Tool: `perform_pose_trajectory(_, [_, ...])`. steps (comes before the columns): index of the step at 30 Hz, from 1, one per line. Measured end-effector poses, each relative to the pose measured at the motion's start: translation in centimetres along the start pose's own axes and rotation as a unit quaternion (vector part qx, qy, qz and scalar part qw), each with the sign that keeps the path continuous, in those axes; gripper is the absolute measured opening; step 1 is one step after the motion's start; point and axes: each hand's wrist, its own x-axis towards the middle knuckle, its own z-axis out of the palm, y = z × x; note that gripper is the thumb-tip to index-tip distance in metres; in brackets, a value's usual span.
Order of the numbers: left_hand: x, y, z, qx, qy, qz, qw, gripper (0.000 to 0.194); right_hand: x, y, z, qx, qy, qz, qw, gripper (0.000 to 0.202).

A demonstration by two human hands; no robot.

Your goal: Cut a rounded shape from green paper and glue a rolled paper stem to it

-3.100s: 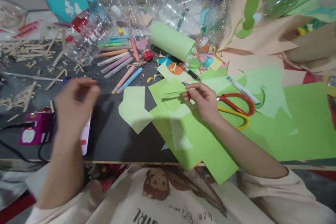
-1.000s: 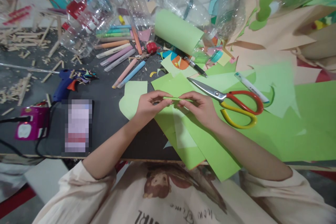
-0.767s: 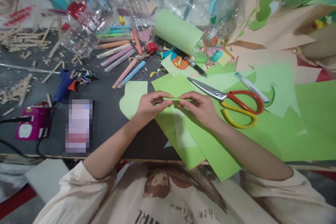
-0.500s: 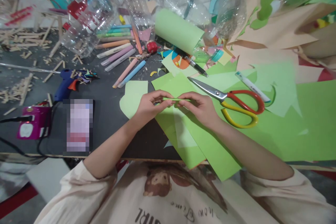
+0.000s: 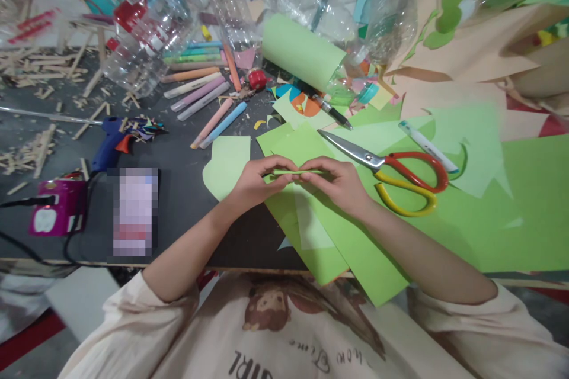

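Between my two hands is a narrow folded piece of green paper [image 5: 284,172], seen nearly edge-on. My left hand [image 5: 262,177] pinches its left part between thumb and fingers. On the right part, my right hand [image 5: 335,177] grips in the same way, and the fingertips of both hands almost meet. Beneath them lie green paper sheets [image 5: 355,254] that overlap and reach past the table's front edge. A pale green paper cutout [image 5: 229,160] rests just left of my left hand. Scissors [image 5: 377,161] with red and yellow handles lie to the right of my right hand.
A blue glue gun [image 5: 109,142], a phone [image 5: 133,213] and a purple box [image 5: 57,207] with cables occupy the left. Markers [image 5: 200,95], clear plastic bottles [image 5: 146,53] and a bottle wrapped in green paper [image 5: 302,50] crowd the back. A pen [image 5: 333,112] lies behind the scissors.
The folded green paper has tilted slightly and dropped a little at its middle. My fingers have shifted along it, still pinching. Everything else on the table stays put.
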Motion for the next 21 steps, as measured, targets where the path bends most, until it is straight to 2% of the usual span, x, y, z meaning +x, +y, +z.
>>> perform_pose_trajectory(4, [-0.01, 0.2, 0.11, 0.01, 0.001, 0.0, 1.0, 0.016, 0.02, 0.05, 0.07, 0.004, 0.0, -0.005, 1.0, 0.025])
perform_pose_trajectory(9, [-0.03, -0.1, 0.62, -0.026, 0.08, -0.022, 0.996, 0.021, 0.0, 0.01, 0.11, 0.03, 0.015, 0.003, 0.999, 0.029])
perform_pose_trajectory(13, [0.03, -0.4, 0.68, -0.065, 0.099, -0.017, 0.993, 0.026, -0.03, 0.13, 0.02, 0.029, 0.031, 0.012, 0.999, 0.03])
perform_pose_trajectory(21, [0.22, -0.34, 0.71, -0.044, 0.151, 0.015, 0.987, 0.029, -0.05, 0.2, 0.04, 0.027, 0.038, 0.004, 0.999, 0.024])
